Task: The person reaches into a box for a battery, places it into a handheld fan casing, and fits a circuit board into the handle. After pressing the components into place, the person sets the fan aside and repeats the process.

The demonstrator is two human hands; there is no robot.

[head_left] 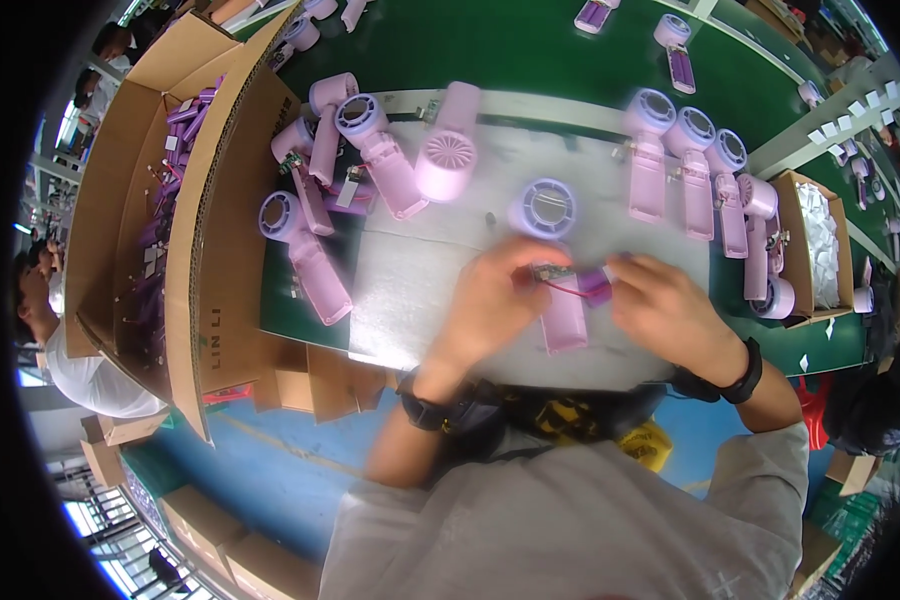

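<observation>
A pink handheld fan with an open handle shell point(564, 328) lies in front of me, its round head point(548, 208) pointing away. Over the handle, my left hand point(485, 305) pinches a small circuit board point(553, 272). A red wire runs from the board to a purple battery point(596, 284), which the fingers of my right hand point(670, 312) grip at its right end. Both hands are slightly blurred, and my left fingers partly cover the upper handle. Under the fan lies a pale work mat point(420, 290).
A large cardboard box point(235, 200) of purple batteries stands at the left. Several pink fan bodies point(395, 175) lie beside it, and more fan bodies point(648, 160) lie at the right. A smaller box point(820, 245) of white pieces sits at the far right. The tabletop is green point(530, 55).
</observation>
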